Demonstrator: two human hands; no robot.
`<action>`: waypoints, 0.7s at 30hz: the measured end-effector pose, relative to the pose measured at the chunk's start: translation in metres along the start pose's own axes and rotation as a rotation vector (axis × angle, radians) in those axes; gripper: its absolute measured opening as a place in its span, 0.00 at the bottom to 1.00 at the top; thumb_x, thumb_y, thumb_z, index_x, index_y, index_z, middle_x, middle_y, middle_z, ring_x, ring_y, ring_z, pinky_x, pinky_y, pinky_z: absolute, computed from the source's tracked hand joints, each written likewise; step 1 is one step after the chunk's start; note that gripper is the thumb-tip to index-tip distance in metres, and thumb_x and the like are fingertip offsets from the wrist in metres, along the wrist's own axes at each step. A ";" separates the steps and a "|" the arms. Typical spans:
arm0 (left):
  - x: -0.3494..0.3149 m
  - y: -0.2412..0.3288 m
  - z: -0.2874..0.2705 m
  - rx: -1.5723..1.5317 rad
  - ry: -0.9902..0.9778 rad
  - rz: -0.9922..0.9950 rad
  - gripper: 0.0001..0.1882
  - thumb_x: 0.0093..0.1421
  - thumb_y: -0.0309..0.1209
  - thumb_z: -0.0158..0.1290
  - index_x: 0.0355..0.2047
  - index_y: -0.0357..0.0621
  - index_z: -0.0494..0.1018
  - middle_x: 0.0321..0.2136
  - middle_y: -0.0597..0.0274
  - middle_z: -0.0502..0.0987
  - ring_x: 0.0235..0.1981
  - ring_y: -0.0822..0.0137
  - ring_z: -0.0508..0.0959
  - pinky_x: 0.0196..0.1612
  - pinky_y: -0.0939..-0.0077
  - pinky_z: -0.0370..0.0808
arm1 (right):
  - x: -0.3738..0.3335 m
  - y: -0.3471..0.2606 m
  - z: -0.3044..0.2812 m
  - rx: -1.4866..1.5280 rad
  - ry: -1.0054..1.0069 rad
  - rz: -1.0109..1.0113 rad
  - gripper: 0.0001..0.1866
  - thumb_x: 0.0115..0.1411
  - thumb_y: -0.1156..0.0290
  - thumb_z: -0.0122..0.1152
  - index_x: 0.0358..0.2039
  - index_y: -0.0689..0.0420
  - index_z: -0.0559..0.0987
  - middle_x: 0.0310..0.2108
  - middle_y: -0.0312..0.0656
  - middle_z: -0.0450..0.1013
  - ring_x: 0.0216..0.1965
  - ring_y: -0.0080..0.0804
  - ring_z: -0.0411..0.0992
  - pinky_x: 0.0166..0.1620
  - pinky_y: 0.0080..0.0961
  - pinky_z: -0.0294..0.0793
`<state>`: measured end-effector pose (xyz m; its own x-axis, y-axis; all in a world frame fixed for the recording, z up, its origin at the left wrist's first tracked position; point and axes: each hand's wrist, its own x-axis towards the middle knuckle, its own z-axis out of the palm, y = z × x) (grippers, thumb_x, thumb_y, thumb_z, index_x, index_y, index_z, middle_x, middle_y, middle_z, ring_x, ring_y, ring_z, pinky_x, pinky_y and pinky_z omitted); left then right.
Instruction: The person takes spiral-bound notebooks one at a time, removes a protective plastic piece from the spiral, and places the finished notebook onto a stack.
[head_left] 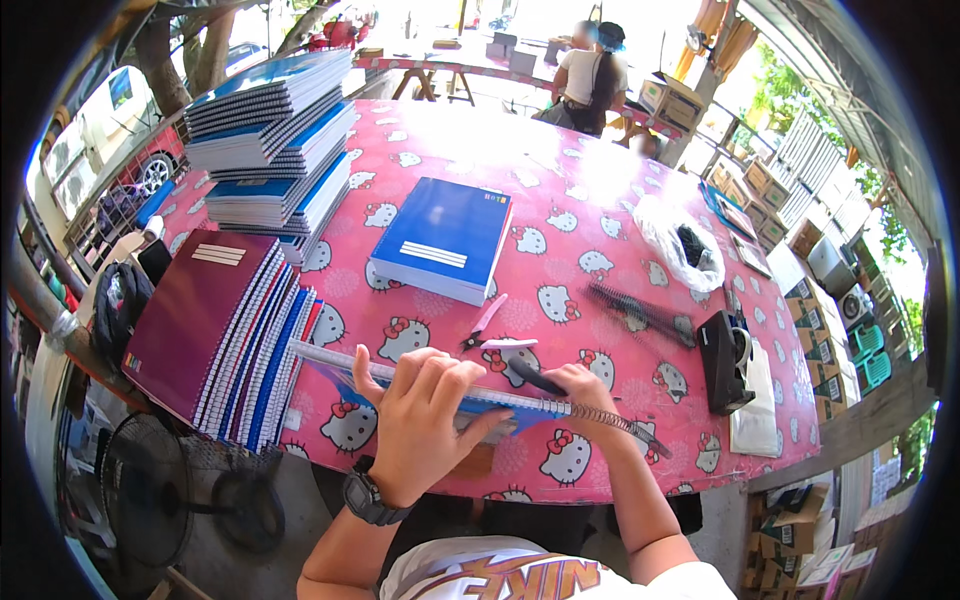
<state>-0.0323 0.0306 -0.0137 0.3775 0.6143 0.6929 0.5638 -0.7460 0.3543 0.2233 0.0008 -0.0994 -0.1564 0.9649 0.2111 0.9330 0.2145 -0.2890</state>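
Note:
A blue notebook (463,402) stands on edge in front of me, its spine up. My left hand (425,405) is closed over that spine, fingers on top and thumb on the near face. At the right end of the spine a metal spiral coil (632,430) sticks out well past the cover. My right hand (585,395) closes around the coil where it leaves the notebook. A dark curved handle (536,377) lies against the right fingers; whether they grip it I cannot tell. Just beyond the notebook rest pink-handled pliers (486,322), jaws pointing left.
Blue notebooks (443,235) lie stacked beyond my hands. Tall notebook piles (275,150) and a maroon-topped stack (200,310) fill the left. Loose coils (640,312), a white plastic bag (665,235) and a black tape dispenser (722,362) lie right. A fan (150,485) stands lower left.

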 end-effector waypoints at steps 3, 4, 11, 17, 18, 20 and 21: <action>-0.002 -0.002 0.002 0.016 0.005 -0.010 0.17 0.42 0.47 0.63 0.27 0.54 0.71 0.29 0.72 0.71 0.40 0.67 0.70 0.58 0.43 0.35 | 0.002 0.010 -0.022 1.101 0.226 0.127 0.14 0.46 0.82 0.61 0.36 0.59 0.76 0.30 0.46 0.76 0.34 0.31 0.75 0.38 0.26 0.73; -0.003 -0.001 0.003 0.028 -0.024 0.008 0.17 0.42 0.48 0.62 0.27 0.55 0.71 0.28 0.72 0.70 0.40 0.68 0.70 0.57 0.42 0.35 | 0.001 -0.004 -0.032 1.098 0.223 0.132 0.14 0.46 0.82 0.61 0.36 0.59 0.76 0.30 0.46 0.76 0.34 0.31 0.75 0.38 0.26 0.73; 0.002 -0.006 0.002 -0.020 -0.018 0.013 0.18 0.41 0.49 0.62 0.24 0.54 0.72 0.26 0.73 0.70 0.40 0.68 0.70 0.58 0.44 0.35 | 0.027 -0.030 -0.069 0.817 0.097 -0.092 0.13 0.45 0.90 0.57 0.32 0.63 0.78 0.35 0.43 0.77 0.39 0.34 0.76 0.44 0.25 0.73; 0.004 -0.009 -0.005 -0.003 0.010 -0.013 0.17 0.41 0.48 0.63 0.24 0.53 0.72 0.27 0.72 0.70 0.40 0.67 0.70 0.58 0.41 0.33 | 0.043 -0.035 -0.091 0.607 0.032 -0.211 0.11 0.42 0.89 0.56 0.29 0.66 0.77 0.33 0.48 0.77 0.39 0.39 0.76 0.46 0.30 0.73; 0.002 -0.011 -0.006 0.004 0.021 -0.019 0.17 0.41 0.48 0.63 0.24 0.53 0.72 0.27 0.72 0.70 0.41 0.67 0.70 0.58 0.40 0.32 | 0.043 -0.031 -0.089 0.580 0.107 -0.222 0.11 0.43 0.89 0.56 0.29 0.66 0.77 0.33 0.49 0.77 0.39 0.39 0.76 0.45 0.30 0.73; 0.001 -0.018 -0.007 0.025 0.048 -0.046 0.17 0.41 0.47 0.63 0.24 0.53 0.72 0.27 0.72 0.71 0.41 0.67 0.70 0.58 0.40 0.31 | 0.045 -0.045 -0.087 1.246 0.032 -0.498 0.15 0.42 0.89 0.56 0.33 0.63 0.77 0.33 0.47 0.76 0.39 0.38 0.76 0.42 0.28 0.74; 0.000 -0.021 -0.008 0.017 0.029 -0.053 0.17 0.41 0.47 0.63 0.25 0.53 0.73 0.27 0.72 0.71 0.41 0.67 0.70 0.58 0.40 0.31 | 0.044 -0.060 -0.089 1.092 -0.002 -0.450 0.14 0.43 0.89 0.57 0.33 0.63 0.77 0.34 0.47 0.76 0.39 0.37 0.76 0.42 0.29 0.74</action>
<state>-0.0498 0.0442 -0.0156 0.3256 0.6451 0.6913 0.5948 -0.7081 0.3806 0.1891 0.0172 0.0107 -0.4016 0.7695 0.4966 0.0221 0.5502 -0.8348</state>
